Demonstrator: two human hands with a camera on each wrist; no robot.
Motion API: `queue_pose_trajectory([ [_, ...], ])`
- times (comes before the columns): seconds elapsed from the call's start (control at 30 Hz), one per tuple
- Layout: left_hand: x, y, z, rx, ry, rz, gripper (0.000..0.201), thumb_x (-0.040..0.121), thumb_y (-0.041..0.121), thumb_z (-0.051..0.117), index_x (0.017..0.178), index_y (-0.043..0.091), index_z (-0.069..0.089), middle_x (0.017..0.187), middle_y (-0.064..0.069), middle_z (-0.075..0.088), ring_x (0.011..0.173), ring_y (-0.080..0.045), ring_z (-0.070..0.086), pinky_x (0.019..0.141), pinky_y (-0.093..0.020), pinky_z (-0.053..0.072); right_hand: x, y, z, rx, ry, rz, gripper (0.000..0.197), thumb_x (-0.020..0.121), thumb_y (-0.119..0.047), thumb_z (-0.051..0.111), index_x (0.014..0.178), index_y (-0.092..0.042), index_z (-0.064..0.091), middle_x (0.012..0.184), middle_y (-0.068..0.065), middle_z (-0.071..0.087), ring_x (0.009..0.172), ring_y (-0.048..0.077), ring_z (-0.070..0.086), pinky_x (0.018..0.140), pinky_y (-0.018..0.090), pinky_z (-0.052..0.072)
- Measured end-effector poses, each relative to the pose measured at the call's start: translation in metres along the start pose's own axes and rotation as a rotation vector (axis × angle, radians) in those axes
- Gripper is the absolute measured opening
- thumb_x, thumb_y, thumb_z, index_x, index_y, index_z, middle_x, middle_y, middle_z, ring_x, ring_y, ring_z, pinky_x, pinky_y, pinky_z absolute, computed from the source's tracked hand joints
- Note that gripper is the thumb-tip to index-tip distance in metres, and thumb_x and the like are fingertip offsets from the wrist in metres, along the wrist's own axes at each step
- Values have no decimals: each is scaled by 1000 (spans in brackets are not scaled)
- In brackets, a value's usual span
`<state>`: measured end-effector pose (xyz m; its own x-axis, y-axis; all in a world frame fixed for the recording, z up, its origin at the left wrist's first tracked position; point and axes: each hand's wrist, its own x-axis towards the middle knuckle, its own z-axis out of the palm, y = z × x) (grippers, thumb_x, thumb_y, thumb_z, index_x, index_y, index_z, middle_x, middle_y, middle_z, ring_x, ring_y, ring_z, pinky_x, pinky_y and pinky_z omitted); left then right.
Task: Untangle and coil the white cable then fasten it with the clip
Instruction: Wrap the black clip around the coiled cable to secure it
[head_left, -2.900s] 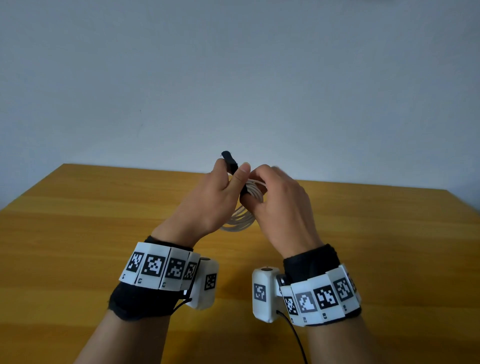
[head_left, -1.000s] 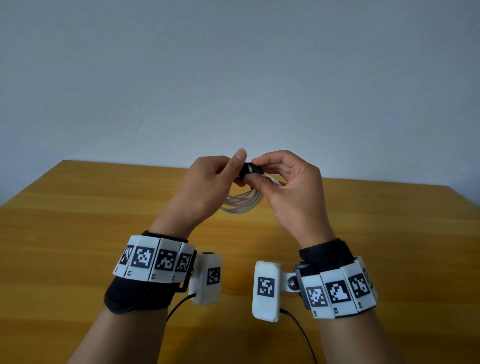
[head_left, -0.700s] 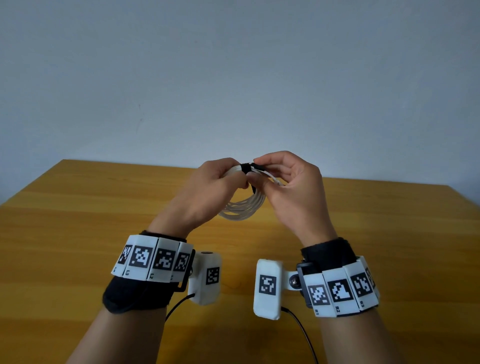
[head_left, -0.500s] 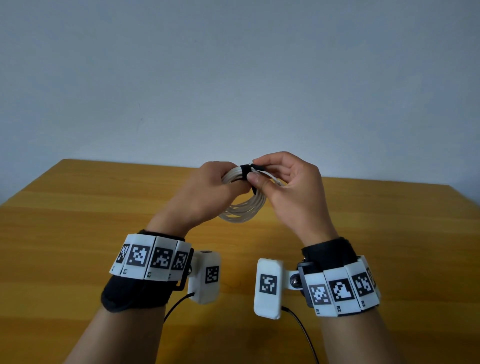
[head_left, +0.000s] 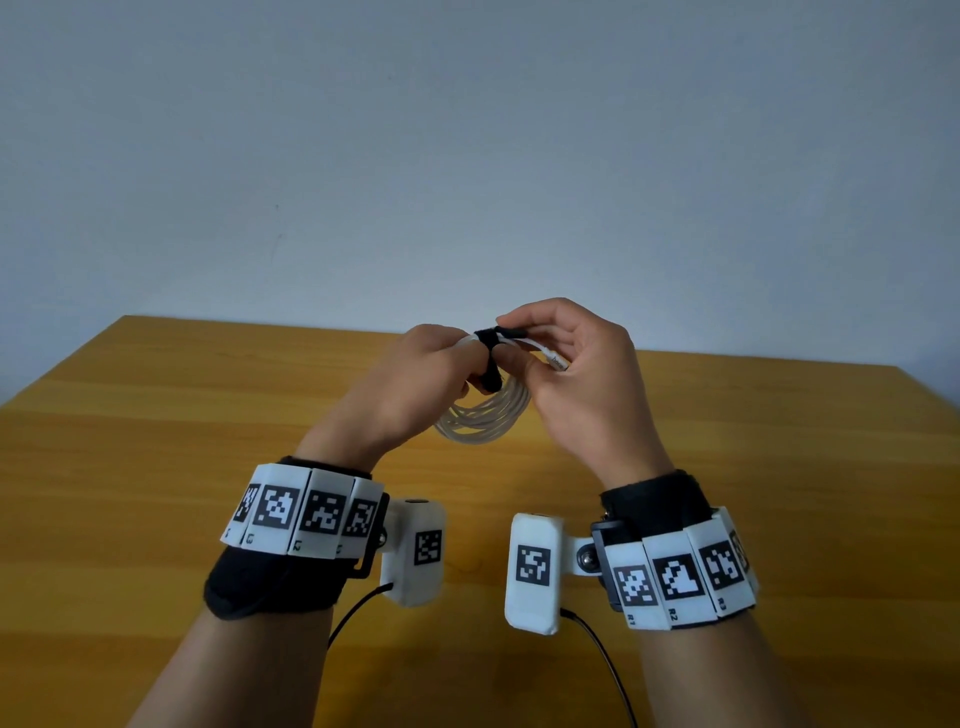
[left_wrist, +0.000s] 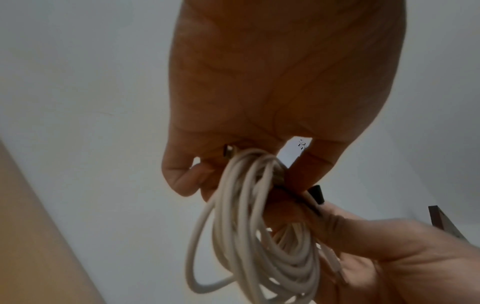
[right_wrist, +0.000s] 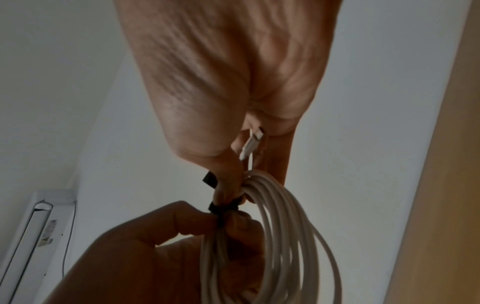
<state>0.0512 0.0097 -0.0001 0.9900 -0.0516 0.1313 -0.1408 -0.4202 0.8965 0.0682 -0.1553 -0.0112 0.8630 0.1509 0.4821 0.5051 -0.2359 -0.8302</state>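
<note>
Centre of the head view, above the yellow wooden table (head_left: 156, 467): both hands meet on the coiled white round cable (head_left: 485, 421), lifted clear of the tabletop so the loops hang free. The left hand (head_left: 410, 384) curls its fingers round the bundle, probably to keep the turns gathered. The right hand (head_left: 582, 384) pinches the black fabric strap clip (head_left: 488, 338) at the top of the coil, thumb and forefinger closed on it, seemingly cinching it round the strands. In the right wrist view the white plug end (right_wrist: 253, 144) tucks under that hand's fingers, out of the strap's way. Small dark print on the plug is too blurred to read. The white wrist bands (head_left: 306, 514) carry black square codes, lettered R1, R2, R3 on the right.
</note>
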Motion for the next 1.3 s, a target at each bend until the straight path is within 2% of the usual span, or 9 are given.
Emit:
queue_pose_trajectory([
  [0.2, -2, 4, 0, -23, -53, 34, 29, 68, 29, 55, 74, 5, 70, 68, -5, 60, 66, -16, 49, 67, -38, 34, 2, 2, -5, -6, 34, -7, 25, 83, -6, 83, 97, -24, 74, 96, -16, 77, 96, -4, 72, 85, 12, 54],
  [0.3, -2, 2, -1, 14, -69, 72, 18, 73, 27, 62, 81, 13, 71, 71, -5, 62, 66, -15, 51, 64, -36, 36, 2, 3, -4, -20, 52, -7, 23, 83, -7, 83, 95, -25, 75, 96, -15, 77, 95, -4, 73, 86, 13, 55],
  [0.4, -1, -4, 0, 77, -71, 149, 14, 87, 25, 71, 87, 11, 69, 74, -11, 66, 64, -13, 53, 60, -34, 40, 1, 3, -5, -33, 52, 10, 22, 83, -8, 83, 94, -26, 76, 94, -16, 77, 94, -5, 72, 85, 13, 56],
  [0.5, 2, -8, 3, 163, -26, 184, 18, 90, 30, 72, 83, 14, 67, 69, -3, 65, 59, -11, 51, 56, -32, 39, 1, 2, -6, -54, 51, 23, 21, 83, -10, 84, 93, -27, 77, 93, -18, 77, 94, -6, 72, 84, 11, 55],
  [0.63, 5, -13, 4, 191, -6, 169, 19, 88, 36, 72, 84, 17, 71, 72, -8, 68, 60, -14, 52, 57, -38, 40, 0, 3, -7, -108, 43, 17, 18, 84, -13, 84, 94, -27, 80, 90, -22, 75, 94, -10, 70, 82, 2, 49],
  [0.8, 3, -10, 1, 185, 50, 174, 16, 84, 31, 78, 96, 21, 74, 75, 7, 71, 66, -2, 63, 61, -23, 47, 0, 3, -5, -122, 22, 12, 18, 86, -11, 81, 96, -26, 82, 91, -21, 76, 95, -10, 70, 83, 2, 48],
  [0.93, 1, -6, 1, 193, 48, 167, 13, 88, 35, 74, 94, 23, 74, 72, 6, 74, 69, -12, 68, 62, -32, 49, 0, 4, -7, -126, 8, -6, 20, 89, -8, 77, 100, -24, 82, 92, -21, 76, 94, -11, 70, 84, 3, 49],
  [1.1, -1, -5, 0, 199, 93, 176, 17, 92, 34, 69, 82, 22, 76, 68, 6, 73, 63, -6, 67, 52, -19, 46, -2, 1, -8, -152, -27, -27, 22, 93, -11, 73, 106, -27, 81, 99, -18, 78, 100, -9, 68, 84, 3, 48],
  [1.3, -1, -4, -1, 182, 128, 150, 17, 93, 25, 67, 82, 19, 78, 69, 6, 74, 64, -2, 68, 54, -9, 43, -3, 2, -7, -155, -76, -30, 25, 95, -13, 72, 113, -27, 80, 104, -17, 78, 102, -13, 66, 77, 2, 48],
])
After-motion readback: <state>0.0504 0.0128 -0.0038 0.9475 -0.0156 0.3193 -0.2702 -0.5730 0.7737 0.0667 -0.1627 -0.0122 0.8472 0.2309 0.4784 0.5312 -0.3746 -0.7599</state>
